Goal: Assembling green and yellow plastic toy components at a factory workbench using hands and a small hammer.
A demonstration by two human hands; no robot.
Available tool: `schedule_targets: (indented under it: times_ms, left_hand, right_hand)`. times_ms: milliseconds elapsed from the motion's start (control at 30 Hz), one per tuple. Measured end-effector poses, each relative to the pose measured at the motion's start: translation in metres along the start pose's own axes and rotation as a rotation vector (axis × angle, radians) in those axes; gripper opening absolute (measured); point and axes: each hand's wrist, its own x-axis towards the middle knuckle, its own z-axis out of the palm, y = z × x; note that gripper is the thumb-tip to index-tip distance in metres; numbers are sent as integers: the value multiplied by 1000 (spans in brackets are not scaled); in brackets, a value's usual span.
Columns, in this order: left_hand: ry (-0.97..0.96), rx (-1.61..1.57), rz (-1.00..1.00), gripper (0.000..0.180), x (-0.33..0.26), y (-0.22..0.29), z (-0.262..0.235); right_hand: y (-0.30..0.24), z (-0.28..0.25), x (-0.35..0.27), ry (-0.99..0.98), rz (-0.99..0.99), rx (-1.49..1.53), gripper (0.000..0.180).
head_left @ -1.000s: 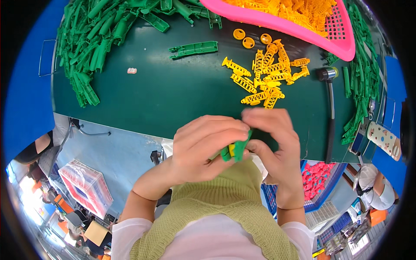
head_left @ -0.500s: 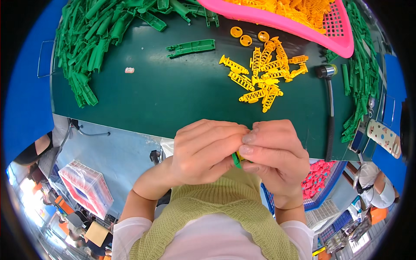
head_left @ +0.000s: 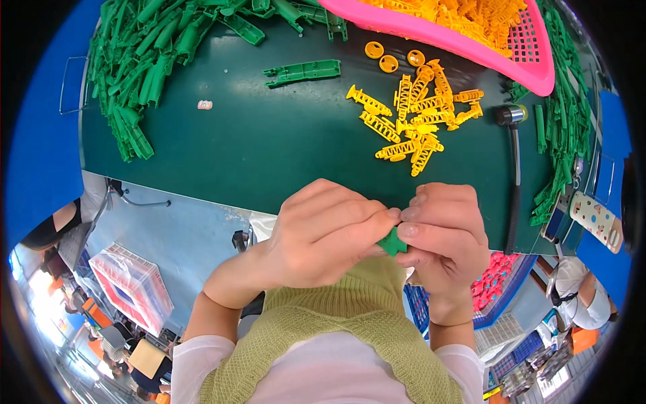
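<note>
Both hands are up close to the chest, at the near edge of the green table (head_left: 269, 155). The left hand (head_left: 323, 232) is curled shut around a small green plastic piece (head_left: 391, 242), fingers wrapped over most of it, so only one end shows. The right hand (head_left: 444, 236) meets it from the right, thumb and fingertips pinched on that exposed end. Hands are touching, knuckle to fingertip.

The grip looks right for a press fit: one hand anchors, the other guides. To do it well, I'd say keep the piece square between the fingertips and push straight along its length, not at an angle, so nothing bends.

Farther out on the table lies a scatter of yellow toothed pieces (head_left: 410, 121), just near the pink basket (head_left: 531, 60). A single long green piece (head_left: 303, 71) lies alone at centre, the green pile (head_left: 148, 60) far left, a mallet (head_left: 513, 161) to the right.
</note>
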Motion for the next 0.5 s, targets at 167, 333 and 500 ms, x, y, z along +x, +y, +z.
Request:
schedule_targets:
  times_ms: [167,333,500]
  left_hand:
    - [-5,40,-38,36,1,4,0]
    - [-10,5,-199,37,0,2,-10]
    - [63,-146,-221,38,-5,-3,-11]
  right_hand:
    - [8,8,-6,69,-32,99,27]
    - [12,8,-14,174,169,220,25]
    - [2,7,-3,-52,76,-85,29]
